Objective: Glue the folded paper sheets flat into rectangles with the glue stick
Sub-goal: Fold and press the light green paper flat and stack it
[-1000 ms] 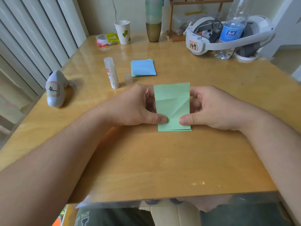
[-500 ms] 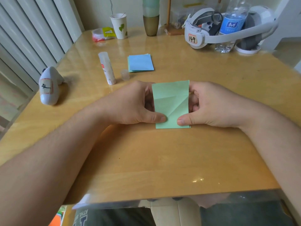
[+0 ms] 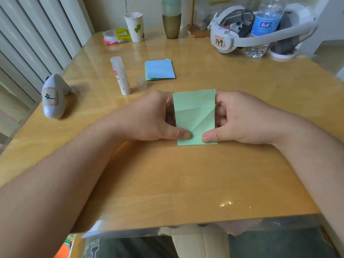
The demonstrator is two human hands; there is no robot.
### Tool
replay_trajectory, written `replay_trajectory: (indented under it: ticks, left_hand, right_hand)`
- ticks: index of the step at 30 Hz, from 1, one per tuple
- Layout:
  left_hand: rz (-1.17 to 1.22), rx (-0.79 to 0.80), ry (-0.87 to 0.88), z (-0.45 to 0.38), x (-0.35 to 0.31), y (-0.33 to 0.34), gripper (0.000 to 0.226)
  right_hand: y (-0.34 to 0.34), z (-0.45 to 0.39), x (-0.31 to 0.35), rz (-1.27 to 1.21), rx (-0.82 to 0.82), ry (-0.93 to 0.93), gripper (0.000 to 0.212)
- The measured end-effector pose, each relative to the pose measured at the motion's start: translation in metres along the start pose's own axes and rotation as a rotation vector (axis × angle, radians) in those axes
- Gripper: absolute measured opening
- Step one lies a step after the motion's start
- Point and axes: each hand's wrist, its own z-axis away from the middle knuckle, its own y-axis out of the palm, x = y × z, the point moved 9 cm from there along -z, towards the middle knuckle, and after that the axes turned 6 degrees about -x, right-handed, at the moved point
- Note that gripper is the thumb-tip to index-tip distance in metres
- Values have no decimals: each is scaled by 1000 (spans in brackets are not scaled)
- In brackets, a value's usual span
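A folded green paper sheet (image 3: 195,112), creased and rectangular, lies on the wooden table (image 3: 167,183) in the middle. My left hand (image 3: 154,118) pinches its left edge, thumb on top near the lower corner. My right hand (image 3: 240,120) pinches its right edge the same way, fingers curled behind. The white glue stick (image 3: 120,76) stands upright to the far left of the sheet, uncapped, with its clear cap (image 3: 141,83) beside it. A stack of folded sheets, blue paper (image 3: 160,69) on top, lies beyond.
A white controller (image 3: 54,97) lies near the left edge. At the back stand a paper cup (image 3: 135,27), a tape roll (image 3: 111,37), a vase (image 3: 171,21), a white headset (image 3: 232,32) and a water bottle (image 3: 264,27).
Both hands keep the same hold on the green sheet. Its lower edges now sit flush, where a second layer showed a second ago. The view has tilted slightly.
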Motion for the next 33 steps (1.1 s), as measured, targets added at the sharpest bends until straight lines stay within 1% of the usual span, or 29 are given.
replay_trajectory:
  ticks: [6,15,20,27,33]
  left_hand:
    - [-106,-47,21,-1,-3,-3,46]
    - [-116,-59,50,-1,-8,-5,47]
    - [-126,-56,59,-1,-9,-4,46]
    - [-140,-52,63,-1,-11,-4,47]
    - [-162,-57,58,-1,-9,-5,45]
  right_hand:
    - [1,1,0,-8,7,9,64]
    - [2,2,4,-40,32,-23,63]
    - [2,1,2,-21,30,-17,67]
    - [1,-1,-1,4,18,-7,66]
    - [3,-1,-1,-29,30,-9,65]
